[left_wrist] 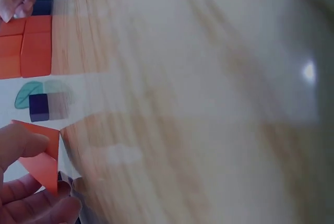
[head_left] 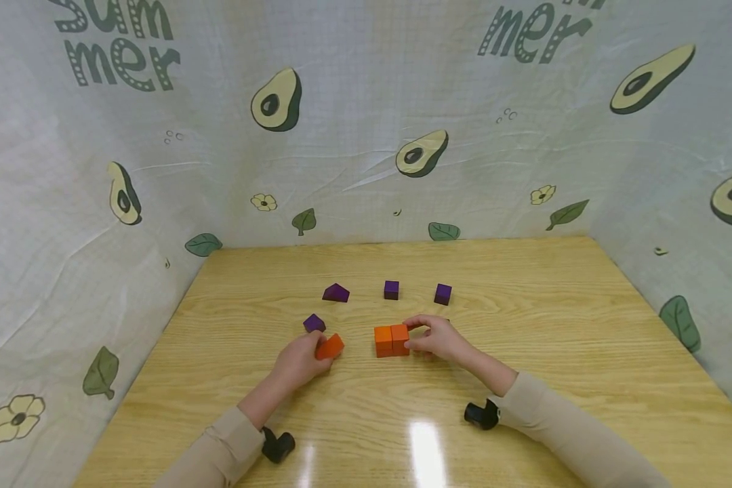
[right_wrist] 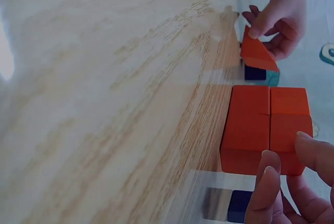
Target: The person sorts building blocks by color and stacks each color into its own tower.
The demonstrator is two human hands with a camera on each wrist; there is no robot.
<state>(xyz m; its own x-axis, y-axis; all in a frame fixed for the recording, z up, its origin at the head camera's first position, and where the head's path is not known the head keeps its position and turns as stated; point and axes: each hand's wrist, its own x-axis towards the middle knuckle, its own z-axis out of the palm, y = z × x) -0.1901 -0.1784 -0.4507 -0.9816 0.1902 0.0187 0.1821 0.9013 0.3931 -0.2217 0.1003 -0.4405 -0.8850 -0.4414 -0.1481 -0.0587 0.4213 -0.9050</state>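
Observation:
My left hand [head_left: 299, 359] pinches an orange triangular block [left_wrist: 37, 153] between thumb and fingers, its slanted face showing in both wrist views. To its right, orange blocks stand pressed side by side on the table: a left one [head_left: 382, 342] and a right one [head_left: 399, 340]. With thumb and fingertips, my right hand [head_left: 439, 337] grips the right orange block at its outer side. A gap of bare wood separates the triangular block from this orange group. Just beyond the left hand lies a purple block [head_left: 314, 323].
Farther back on the wooden table [head_left: 524, 305] are a purple angular block [head_left: 337, 293], a purple cube [head_left: 392, 290] and another purple cube [head_left: 442, 294]. A printed cloth [head_left: 341, 183] stands behind and along both sides. Each wrist carries a black camera.

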